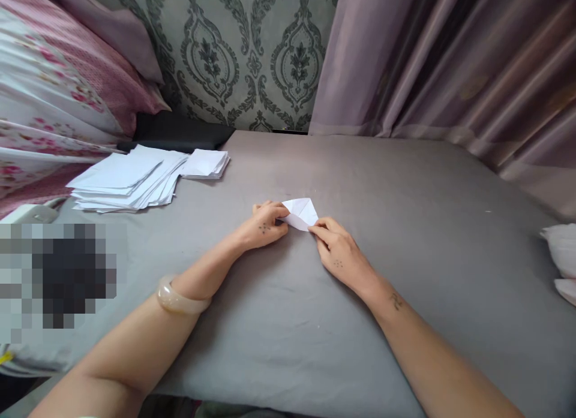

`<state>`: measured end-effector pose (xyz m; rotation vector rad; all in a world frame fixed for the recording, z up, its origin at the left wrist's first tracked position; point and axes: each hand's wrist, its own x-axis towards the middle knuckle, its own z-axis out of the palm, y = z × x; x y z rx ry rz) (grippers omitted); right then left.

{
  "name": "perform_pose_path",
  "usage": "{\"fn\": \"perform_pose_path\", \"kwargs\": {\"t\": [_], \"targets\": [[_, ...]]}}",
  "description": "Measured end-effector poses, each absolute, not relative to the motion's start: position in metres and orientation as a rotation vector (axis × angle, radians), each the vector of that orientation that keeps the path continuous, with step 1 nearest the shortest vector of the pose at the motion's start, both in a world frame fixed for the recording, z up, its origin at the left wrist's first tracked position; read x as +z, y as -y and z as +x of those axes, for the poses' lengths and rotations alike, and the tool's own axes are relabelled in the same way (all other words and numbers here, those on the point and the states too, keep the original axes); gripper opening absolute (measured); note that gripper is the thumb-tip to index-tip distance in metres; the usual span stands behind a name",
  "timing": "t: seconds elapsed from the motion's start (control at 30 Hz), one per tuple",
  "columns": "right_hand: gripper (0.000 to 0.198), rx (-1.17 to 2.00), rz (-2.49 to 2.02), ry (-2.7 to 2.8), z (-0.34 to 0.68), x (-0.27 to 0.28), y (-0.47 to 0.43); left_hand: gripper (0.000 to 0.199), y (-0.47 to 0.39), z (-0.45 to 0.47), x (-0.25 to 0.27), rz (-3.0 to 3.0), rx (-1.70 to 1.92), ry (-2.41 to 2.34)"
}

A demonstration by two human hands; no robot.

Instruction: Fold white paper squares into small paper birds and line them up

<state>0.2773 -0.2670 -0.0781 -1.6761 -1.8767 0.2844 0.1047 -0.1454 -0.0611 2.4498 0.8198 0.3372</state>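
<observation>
A small piece of folded white paper (302,213) is held between my two hands near the middle of the grey-covered surface. Its top shows crease lines and its near edge stands slightly open. My left hand (270,223) grips the paper's left corner, with thumb and fingers closed on it. At the lower right corner, my right hand (338,247) pinches the paper between thumb and fingertips. Part of the paper's left end is hidden behind the left fingers. A pale bangle (180,298) sits on my left forearm.
To the left lies a large stack of white paper sheets (126,178), with a smaller stack of white paper (206,164) beside it. A grey cloth (279,340) covers the surface. Purple curtains (405,58) hang at the right, and a white bundle (562,250) sits at the right edge.
</observation>
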Motion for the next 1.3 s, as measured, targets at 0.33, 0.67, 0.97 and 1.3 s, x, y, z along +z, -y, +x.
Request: {"fn": "perform_pose_path", "kwargs": {"t": [0.33,0.67,0.97,1.3], "targets": [[0.045,0.187,-1.75,2.018,0.274,-0.081,0.268,0.03,0.151,0.111,-0.071,2.757,0.761,-0.808],[0.044,0.227,-1.807,2.021,0.272,-0.076,0.27,0.016,0.152,0.114,-0.084,2.788,0.703,-0.572],[0.041,0.326,-1.83,2.066,0.284,-0.06,0.276,0.025,0.163,0.112,-0.071,2.872,0.557,-0.442],[0.043,0.545,-1.848,2.048,0.319,-0.054,0.279,0.032,0.167,0.109,-0.064,3.022,0.414,-0.424]]}}
